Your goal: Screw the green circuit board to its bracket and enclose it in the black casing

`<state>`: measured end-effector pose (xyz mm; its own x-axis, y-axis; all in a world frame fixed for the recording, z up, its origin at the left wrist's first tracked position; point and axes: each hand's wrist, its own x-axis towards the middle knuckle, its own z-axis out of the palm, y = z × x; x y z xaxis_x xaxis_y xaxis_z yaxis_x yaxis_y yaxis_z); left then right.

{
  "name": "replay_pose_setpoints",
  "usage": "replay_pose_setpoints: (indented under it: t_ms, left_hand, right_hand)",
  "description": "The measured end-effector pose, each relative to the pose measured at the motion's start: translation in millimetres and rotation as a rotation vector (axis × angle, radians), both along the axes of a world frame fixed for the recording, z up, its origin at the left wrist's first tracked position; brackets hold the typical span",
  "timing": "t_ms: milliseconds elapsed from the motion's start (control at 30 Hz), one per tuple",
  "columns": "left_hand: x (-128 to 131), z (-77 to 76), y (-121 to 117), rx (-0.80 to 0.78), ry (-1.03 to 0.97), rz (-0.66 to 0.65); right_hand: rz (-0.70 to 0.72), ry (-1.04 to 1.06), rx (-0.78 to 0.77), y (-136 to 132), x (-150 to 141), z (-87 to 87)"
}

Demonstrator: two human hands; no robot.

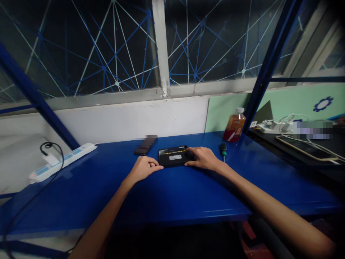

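A flat black rectangular device (175,161) with a white label and a row of yellow marks lies on the blue table (172,194). My right hand (202,157) grips its right end, thumb at the near edge and fingers over the far side. At the left end, my left hand (143,168) rests on the table with its fingers curled in and its thumb reaching to the device's near left corner. Whether those curled fingers hold anything small is hidden. A screwdriver (223,149) with a black and green handle lies just right of my right hand.
A dark phone (146,145) lies behind my left hand. A white power strip (63,162) with a plugged-in black cable sits at the left edge. Toward the back right stands a bottle of reddish drink (235,125). Another phone (307,147) lies on the black surface at right.
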<state>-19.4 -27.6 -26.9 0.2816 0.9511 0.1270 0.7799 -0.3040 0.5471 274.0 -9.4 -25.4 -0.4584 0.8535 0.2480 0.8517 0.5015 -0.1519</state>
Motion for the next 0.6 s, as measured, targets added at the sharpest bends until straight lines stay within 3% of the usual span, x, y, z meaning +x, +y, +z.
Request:
replay_pose_setpoints:
  t_ms: [167,333,467,600]
  left_hand:
    - [-1,16.6,-3,0.197,0.171,0.009]
    - [10,30.3,11,0.290,0.295,-0.165]
    - [25,26.9,28,0.297,0.353,-0.260]
    - [33,15.7,34,0.280,0.381,-0.285]
  right_hand:
    - [0.046,0.040,0.034,3,2,-2.8]
    - [0.061,0.132,-0.016,6,9,2.1]
    - [0.060,0.217,-0.067,10,16,8.1]
    - [0.068,0.167,-0.103,18,24,13.4]
